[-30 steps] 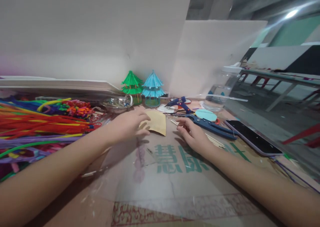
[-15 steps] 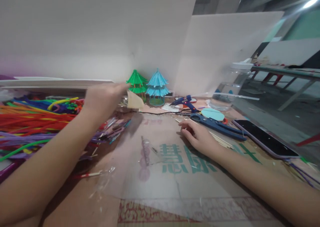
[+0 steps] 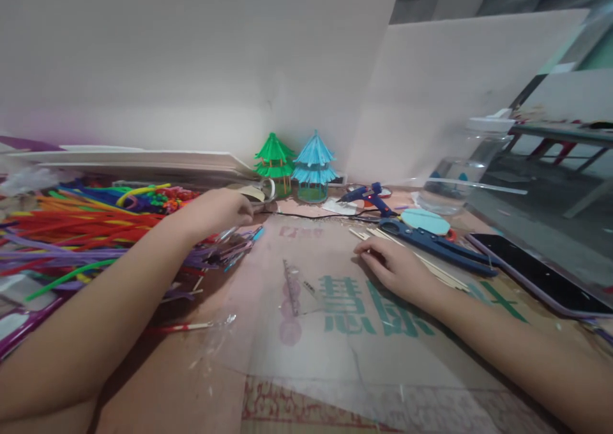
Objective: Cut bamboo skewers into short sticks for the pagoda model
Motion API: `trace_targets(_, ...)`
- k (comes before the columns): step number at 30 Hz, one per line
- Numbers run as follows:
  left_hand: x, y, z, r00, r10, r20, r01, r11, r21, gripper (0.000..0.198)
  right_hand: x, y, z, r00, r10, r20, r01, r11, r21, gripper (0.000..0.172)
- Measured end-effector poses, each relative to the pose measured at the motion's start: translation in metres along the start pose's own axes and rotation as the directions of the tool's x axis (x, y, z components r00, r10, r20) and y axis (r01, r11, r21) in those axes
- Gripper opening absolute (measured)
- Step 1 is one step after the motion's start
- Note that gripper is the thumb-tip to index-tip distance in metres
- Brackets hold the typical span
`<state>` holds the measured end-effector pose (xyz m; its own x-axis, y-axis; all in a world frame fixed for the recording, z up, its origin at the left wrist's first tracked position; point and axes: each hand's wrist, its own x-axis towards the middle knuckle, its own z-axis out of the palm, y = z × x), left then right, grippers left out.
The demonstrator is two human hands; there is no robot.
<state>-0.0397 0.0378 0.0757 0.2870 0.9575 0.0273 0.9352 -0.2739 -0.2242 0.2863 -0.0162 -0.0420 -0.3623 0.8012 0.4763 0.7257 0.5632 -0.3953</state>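
My left hand (image 3: pixel 221 212) is over the near side of a bundle of pens and thin tools (image 3: pixel 234 249), fingers curled downward; what they grip, if anything, is hidden. Just beyond its fingertips lie a beige curved piece (image 3: pixel 252 193) and a whitish roll (image 3: pixel 269 189). My right hand (image 3: pixel 395 265) rests on a clear plastic sheet (image 3: pixel 306 357), loosely curled, with a gap at the thumb and nothing visible in it. Thin wooden sticks (image 3: pixel 443 273) lie beside and partly behind it, near dark blue cutters (image 3: pixel 435 246). A small clear ruler (image 3: pixel 290 287) lies on the sheet.
Colourful pipe cleaners (image 3: pixel 90 223) heap at the left. At the back stand a green pagoda model (image 3: pixel 274 159) and a blue one (image 3: pixel 315 166). A hot glue gun (image 3: pixel 366 194), light-blue disc (image 3: pixel 425 221), water bottle (image 3: pixel 454 172) and phone (image 3: pixel 541 271) are rightward.
My left hand has come down from beside the green pagoda model to the pens, leaving the beige piece behind it. My right hand stays on the sheet. The view has shifted slightly left.
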Motion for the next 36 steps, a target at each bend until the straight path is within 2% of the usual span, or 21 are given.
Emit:
trace_targets(3, 0.003, 0.008, 0.011, 0.990, 0.032, 0.135, -0.030, 0.999, -0.018, 0.027, 0.000, 0.001, 0.001, 1.000, 0.005, -0.004, -0.005, 1.000, -0.005, 0.018)
trace_targets(6, 0.010, 0.008, 0.022, 0.980, 0.022, 0.199, -0.020, 1.000, -0.011, 0.028, 0.000, 0.001, 0.001, 1.000, 0.004, 0.005, -0.004, 1.000, -0.013, 0.019)
trace_targets(10, 0.015, 0.000, 0.028, 0.969, 0.020, 0.245, -0.017, 1.000, -0.014, 0.030, 0.000, 0.000, 0.001, 1.000, 0.001, 0.018, -0.001, 1.000, -0.015, 0.020)
trace_targets(14, 0.015, -0.004, 0.029, 0.973, 0.021, 0.230, -0.014, 0.999, -0.031, 0.030, 0.000, -0.001, 0.000, 1.000, -0.009, 0.017, 0.009, 1.000, -0.006, 0.019)
trace_targets(21, 0.014, 0.006, 0.031, 0.978, 0.024, 0.206, -0.010, 0.998, -0.069, 0.026, 0.001, -0.001, 0.000, 1.000, -0.010, 0.017, 0.010, 1.000, 0.006, 0.017)
trace_targets(25, 0.010, 0.012, 0.015, 0.995, -0.041, 0.086, 0.046, 0.998, -0.053, 0.029, 0.000, -0.001, -0.002, 1.000, -0.022, 0.005, 0.022, 0.999, -0.043, 0.018)
trace_targets(27, 0.006, 0.019, 0.003, 0.998, -0.067, 0.001, 0.067, 0.997, -0.049, 0.030, 0.000, -0.003, -0.004, 0.991, -0.118, -0.055, 0.112, 0.988, -0.102, 0.018)
trace_targets(29, 0.000, 0.032, -0.005, 0.993, -0.054, -0.104, 0.044, 0.995, -0.093, 0.031, -0.001, -0.009, -0.009, 0.947, -0.290, -0.137, 0.262, 0.946, -0.189, 0.019)
trace_targets(31, -0.007, 0.050, -0.006, 0.977, 0.037, -0.211, -0.097, 0.955, -0.280, 0.032, -0.003, -0.018, -0.015, 0.869, -0.459, -0.186, 0.401, 0.872, -0.281, 0.021)
trace_targets(33, -0.016, 0.074, 0.002, 0.965, 0.157, -0.212, -0.251, 0.798, -0.549, 0.036, -0.006, -0.032, -0.022, 0.808, -0.570, -0.151, 0.498, 0.796, -0.345, 0.029)
trace_targets(34, -0.021, 0.086, 0.009, 0.960, 0.212, -0.182, -0.279, 0.700, -0.658, 0.039, -0.008, -0.039, -0.025, 0.788, -0.607, -0.105, 0.538, 0.762, -0.361, 0.035)
trace_targets(36, -0.031, 0.109, 0.025, 0.937, 0.298, -0.180, -0.328, 0.577, -0.748, 0.045, -0.013, -0.052, -0.030, 0.751, -0.660, -0.005, 0.613, 0.700, -0.366, 0.042)
